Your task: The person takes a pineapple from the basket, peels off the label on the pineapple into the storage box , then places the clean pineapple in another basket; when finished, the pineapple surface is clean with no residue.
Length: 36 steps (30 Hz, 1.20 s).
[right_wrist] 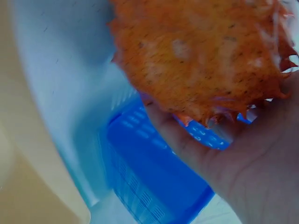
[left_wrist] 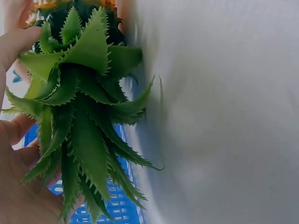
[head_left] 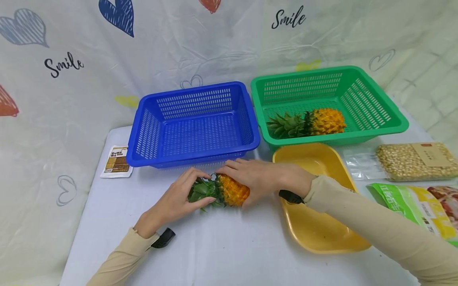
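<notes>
A small pineapple (head_left: 233, 191) lies on its side low over the white tabletop, in front of the blue basket. Its green crown (left_wrist: 84, 126) points left and its orange body (right_wrist: 196, 56) points right. My left hand (head_left: 177, 198) holds the crown end, thumb on the near side and fingers on the far side. My right hand (head_left: 259, 176) grips the orange body from the right, its fingers over the far side and the thumb in front. Toothed leaves cover part of the left fingers in the left wrist view.
A blue basket (head_left: 193, 157) stands behind the hands. Right of it, a green basket (head_left: 379, 131) contains another pineapple (head_left: 325, 121). The right forearm crosses a yellow basin (head_left: 322, 238). Far right lie a grain pack (head_left: 404, 163) and a green-yellow bag (head_left: 418, 206); a small packet (head_left: 117, 162) lies left.
</notes>
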### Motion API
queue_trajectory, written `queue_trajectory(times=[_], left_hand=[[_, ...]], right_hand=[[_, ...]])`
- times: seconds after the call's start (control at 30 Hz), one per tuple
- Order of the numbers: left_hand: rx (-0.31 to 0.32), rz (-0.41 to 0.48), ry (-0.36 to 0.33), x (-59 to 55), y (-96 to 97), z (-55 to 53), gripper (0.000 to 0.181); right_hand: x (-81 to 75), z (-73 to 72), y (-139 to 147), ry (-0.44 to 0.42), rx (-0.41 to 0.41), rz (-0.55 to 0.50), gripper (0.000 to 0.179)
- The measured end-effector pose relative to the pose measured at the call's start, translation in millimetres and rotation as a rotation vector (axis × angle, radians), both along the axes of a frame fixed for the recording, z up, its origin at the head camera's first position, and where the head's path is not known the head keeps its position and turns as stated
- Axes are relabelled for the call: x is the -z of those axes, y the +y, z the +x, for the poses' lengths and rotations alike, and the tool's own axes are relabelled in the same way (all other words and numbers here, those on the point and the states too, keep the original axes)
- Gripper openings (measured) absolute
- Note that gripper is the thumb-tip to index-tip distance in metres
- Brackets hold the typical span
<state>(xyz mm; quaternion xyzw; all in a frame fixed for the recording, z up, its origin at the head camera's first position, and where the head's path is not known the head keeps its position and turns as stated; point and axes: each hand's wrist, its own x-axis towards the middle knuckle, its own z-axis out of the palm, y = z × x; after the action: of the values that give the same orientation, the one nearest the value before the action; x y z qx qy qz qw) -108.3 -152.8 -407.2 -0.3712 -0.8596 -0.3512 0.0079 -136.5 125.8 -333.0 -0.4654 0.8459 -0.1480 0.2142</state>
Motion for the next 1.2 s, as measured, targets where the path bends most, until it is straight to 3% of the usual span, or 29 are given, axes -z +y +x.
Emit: queue_trajectory(times=[0.13,0.3,0.53,1.2], left_hand=[[0.002,0.004,0.013,1.3,-1.2,0.7,0.055],[-0.003,0.008,0.013,1.8,-1.1,1.1,0.055],[0.002,0.029,0.003,0.8,-0.8,1.1,0.057],[0.000,0.022,0.028,2.8,-1.3,2.2,0.059]], right_hand=[[0.5,-0.8,2.9,-0.042,-0.004,-0.035,0.104],[3.3,-0.7,9.9,-0.119,0.054,-0.120,0.097],[4.3,-2.4,16.0,-0.177,0.091,-0.156,0.096],[10.9,-5.4,13.2,-0.177,0.050,-0.171,0.098]])
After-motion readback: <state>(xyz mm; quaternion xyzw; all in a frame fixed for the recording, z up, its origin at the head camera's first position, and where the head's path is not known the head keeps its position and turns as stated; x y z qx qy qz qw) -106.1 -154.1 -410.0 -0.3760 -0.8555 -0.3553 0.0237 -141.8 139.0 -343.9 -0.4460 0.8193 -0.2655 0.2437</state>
